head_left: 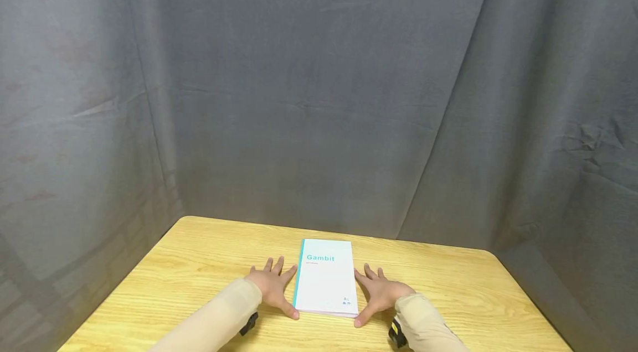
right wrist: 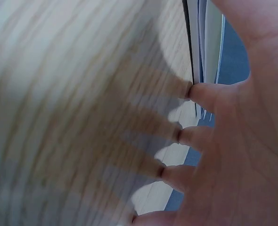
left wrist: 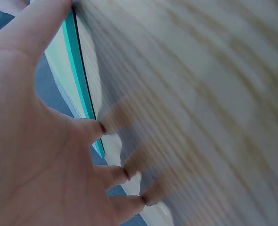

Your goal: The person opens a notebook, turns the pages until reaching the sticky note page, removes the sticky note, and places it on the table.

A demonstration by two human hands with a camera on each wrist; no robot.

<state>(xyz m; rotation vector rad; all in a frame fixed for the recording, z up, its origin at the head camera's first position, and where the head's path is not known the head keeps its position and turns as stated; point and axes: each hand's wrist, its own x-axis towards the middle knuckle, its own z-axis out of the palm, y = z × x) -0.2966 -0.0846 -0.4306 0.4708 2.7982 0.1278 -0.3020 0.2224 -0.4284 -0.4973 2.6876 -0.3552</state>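
A white book (head_left: 326,280) with "Gambit" printed in teal on its cover and a teal spine lies flat on the wooden table. On its left is my left hand (head_left: 271,285), fingers spread, fingertips on the tabletop, with the index finger and thumb right at the spine. My right hand (head_left: 381,291) mirrors it along the opposite edge, fingers also spread. In the left wrist view the teal spine (left wrist: 77,66) runs between thumb and index fingertip. From the right wrist, the page edges (right wrist: 202,47) show close beside the index finger.
The light wooden table (head_left: 209,252) has rounded far corners. Grey curtains (head_left: 299,92) hang behind it and along both sides. Black wrist straps (head_left: 397,333) sit below the beige sleeves (head_left: 219,308).
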